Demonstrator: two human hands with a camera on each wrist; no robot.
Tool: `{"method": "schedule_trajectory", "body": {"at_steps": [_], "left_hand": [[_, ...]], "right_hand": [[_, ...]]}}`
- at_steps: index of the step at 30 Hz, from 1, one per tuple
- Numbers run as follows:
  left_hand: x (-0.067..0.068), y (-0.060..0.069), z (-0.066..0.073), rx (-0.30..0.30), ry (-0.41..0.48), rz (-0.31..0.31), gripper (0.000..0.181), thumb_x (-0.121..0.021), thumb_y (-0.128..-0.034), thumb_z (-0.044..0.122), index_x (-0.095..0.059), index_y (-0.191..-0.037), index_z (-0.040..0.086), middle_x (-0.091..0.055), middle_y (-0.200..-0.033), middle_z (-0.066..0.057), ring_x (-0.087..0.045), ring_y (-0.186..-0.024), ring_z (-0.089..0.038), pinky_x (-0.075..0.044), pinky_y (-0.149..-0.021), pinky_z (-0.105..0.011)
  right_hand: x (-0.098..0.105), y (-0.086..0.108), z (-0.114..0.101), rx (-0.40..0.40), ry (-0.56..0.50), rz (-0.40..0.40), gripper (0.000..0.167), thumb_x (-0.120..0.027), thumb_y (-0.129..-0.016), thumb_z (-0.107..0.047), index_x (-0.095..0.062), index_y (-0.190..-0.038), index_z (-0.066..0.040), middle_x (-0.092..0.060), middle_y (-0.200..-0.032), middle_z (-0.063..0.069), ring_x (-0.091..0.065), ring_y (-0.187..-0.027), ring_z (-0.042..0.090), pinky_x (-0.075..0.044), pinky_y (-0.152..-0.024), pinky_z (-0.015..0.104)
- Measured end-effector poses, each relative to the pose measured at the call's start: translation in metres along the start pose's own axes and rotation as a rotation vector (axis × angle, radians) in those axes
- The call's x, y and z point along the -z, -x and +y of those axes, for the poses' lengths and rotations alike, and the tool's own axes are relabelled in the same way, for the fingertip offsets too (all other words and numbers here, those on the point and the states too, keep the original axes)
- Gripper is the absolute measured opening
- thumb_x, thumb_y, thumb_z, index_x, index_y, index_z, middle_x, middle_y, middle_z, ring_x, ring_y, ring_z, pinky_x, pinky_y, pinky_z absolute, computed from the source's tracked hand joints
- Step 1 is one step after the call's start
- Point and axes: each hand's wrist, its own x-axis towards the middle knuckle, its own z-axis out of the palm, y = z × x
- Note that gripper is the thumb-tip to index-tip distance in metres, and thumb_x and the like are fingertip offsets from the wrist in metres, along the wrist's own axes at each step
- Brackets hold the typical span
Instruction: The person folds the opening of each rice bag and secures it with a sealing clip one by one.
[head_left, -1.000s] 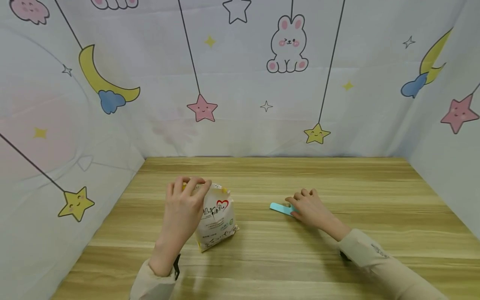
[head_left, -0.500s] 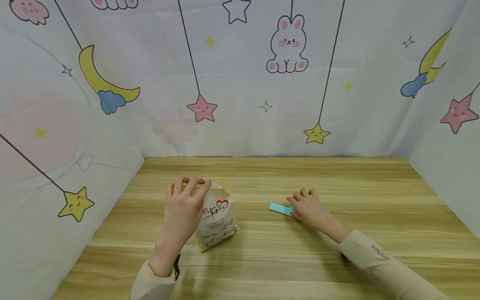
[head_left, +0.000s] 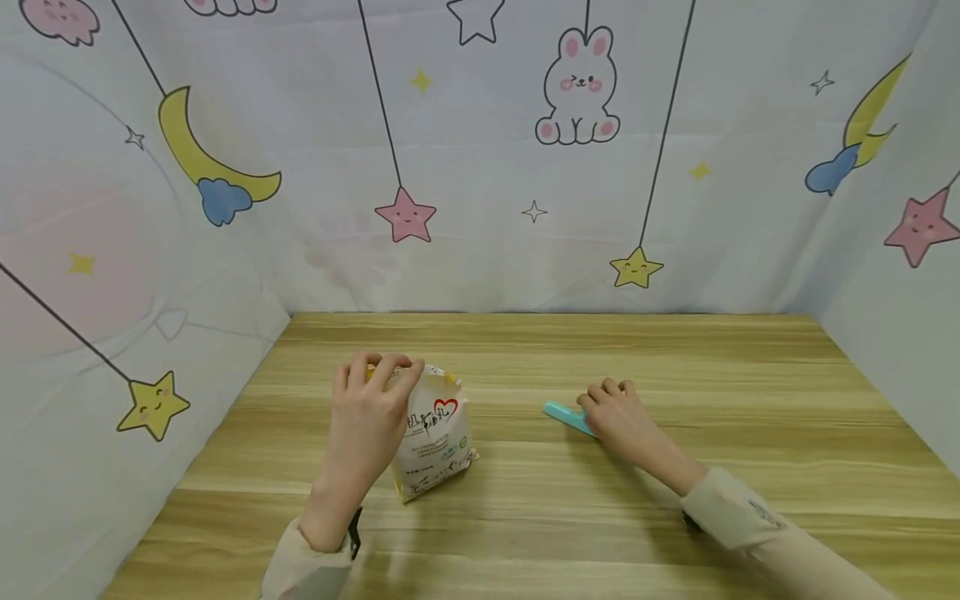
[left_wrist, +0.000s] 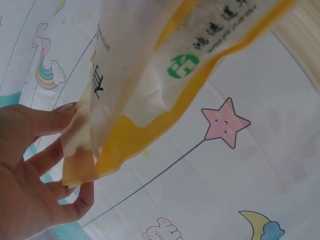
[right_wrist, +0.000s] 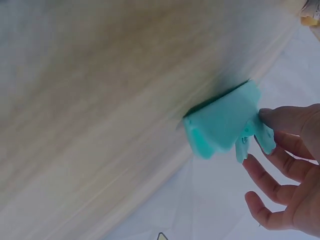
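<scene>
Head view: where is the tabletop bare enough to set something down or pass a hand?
Bare tabletop lies between the packet and the turquoise clip, behind both up to the curtain, and right of the right hand. A hand could probably pass between packet and clip. Crowded: the packet's top, pinched by the left hand, and the clip, held by the right.

Cartoon-printed cloth (head_left: 480,133) hangs — behind a wood-grain table (head_left: 525,525).

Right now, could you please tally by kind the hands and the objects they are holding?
Hands: 2, the left hand and the right hand
White-and-yellow printed bag: 1
Turquoise bag clip: 1
Total: 4
</scene>
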Motion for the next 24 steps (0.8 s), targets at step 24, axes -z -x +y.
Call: {"method": "schedule_trajectory", "body": {"at_steps": [24], "left_hand": [[0.000, 0.000, -0.001, -0.007, 0.002, -0.004, 0.037, -0.069, -0.0628, -0.008, -0.068, -0.096, 0.010, -0.060, -0.093, -0.007, -0.047, -0.086, -0.030, -0.035, -0.070, -0.039]], "right_hand": [[0.008, 0.001, -0.011, -0.105, -0.087, -0.071, 0.014, -0.068, -0.074, -0.007, -0.055, -0.078, -0.008, -0.050, -0.069, 0.004, -0.044, -0.065, 0.021, -0.036, -0.057, 0.033]]}}
